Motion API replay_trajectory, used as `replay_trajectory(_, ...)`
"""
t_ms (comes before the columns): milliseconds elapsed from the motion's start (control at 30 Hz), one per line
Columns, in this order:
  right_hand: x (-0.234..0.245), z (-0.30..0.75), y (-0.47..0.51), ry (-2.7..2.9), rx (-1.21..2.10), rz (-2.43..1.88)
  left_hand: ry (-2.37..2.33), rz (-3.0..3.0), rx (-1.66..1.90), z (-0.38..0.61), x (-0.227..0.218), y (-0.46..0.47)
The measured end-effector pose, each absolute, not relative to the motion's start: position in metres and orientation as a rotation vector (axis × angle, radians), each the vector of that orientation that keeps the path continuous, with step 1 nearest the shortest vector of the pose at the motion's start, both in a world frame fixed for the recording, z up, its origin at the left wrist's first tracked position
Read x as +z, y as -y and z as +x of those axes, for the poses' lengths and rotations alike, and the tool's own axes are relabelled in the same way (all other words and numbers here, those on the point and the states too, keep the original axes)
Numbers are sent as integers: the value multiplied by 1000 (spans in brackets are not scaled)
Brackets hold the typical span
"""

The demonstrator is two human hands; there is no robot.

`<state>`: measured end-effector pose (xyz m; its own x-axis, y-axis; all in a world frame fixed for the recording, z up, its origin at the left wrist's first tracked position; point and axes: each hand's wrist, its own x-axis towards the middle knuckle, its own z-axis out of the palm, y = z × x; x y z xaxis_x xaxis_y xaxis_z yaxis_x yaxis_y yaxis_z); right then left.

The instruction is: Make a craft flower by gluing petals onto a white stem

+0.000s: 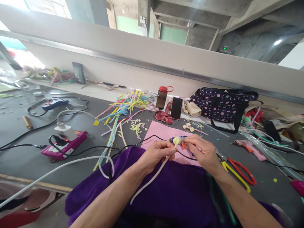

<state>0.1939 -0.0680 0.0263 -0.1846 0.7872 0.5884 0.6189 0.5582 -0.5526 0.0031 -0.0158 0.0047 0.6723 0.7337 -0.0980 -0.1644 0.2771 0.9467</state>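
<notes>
My left hand [163, 150] pinches a white fuzzy stem [152, 180], like a pipe cleaner, just below its pale yellow flower-like head [177, 141]. The stem's free end curves down over a purple cloth on my lap. My right hand [200, 150] is closed beside the head, thumb against fingers; what lies between its fingertips is hidden. Behind the fingers, a blue tool with an orange part [183, 145] is partly covered, resting on a pink sheet [161, 128].
Scissors [239, 172] and a pink glue gun [251, 149] lie right. A magenta power strip [65, 148] with cords sits left. Farther back are coloured fuzzy stems [128, 104], cut bits [137, 128], a bottle [161, 98], a phone [176, 108] and a dark patterned bag [220, 106].
</notes>
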Motion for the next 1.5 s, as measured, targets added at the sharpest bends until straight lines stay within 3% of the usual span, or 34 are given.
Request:
replay_trajectory(933,5,187,66,1903,530,-1124,-541,986,740,-4,9,15)
replay_trajectory(1500,21,194,70,1766,502,-1271,-525,973,729,-5,11,16)
